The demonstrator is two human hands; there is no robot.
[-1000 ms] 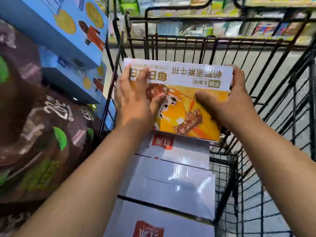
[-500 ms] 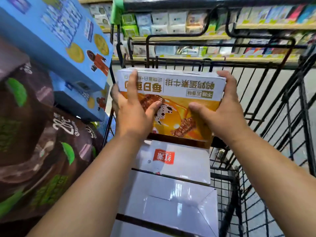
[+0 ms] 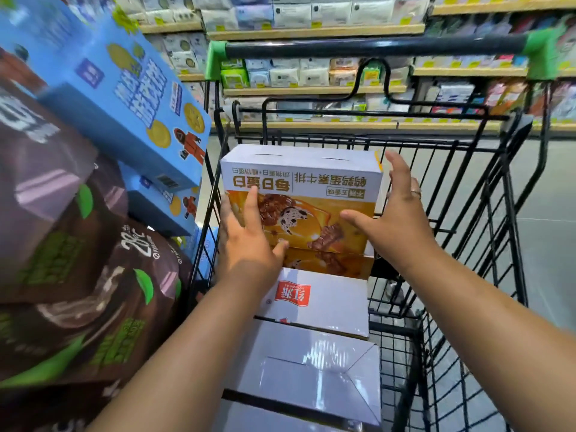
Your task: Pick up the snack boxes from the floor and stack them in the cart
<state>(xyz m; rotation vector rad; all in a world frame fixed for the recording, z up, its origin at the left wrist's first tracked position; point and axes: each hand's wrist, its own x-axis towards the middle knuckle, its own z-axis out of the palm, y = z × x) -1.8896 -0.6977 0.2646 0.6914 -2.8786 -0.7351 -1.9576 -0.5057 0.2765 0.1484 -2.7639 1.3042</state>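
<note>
Black wire cart (image 3: 374,46) holds stacked white cartons (image 3: 318,378), one red-labelled, and at its far end an orange-and-white snack box (image 3: 305,194) atop a matching one, upside-down print reading 每日蛋白, speckled eggs pictured; left hand (image 3: 249,238) flat on its front, right hand (image 3: 392,213) spread at its right edge.
</note>
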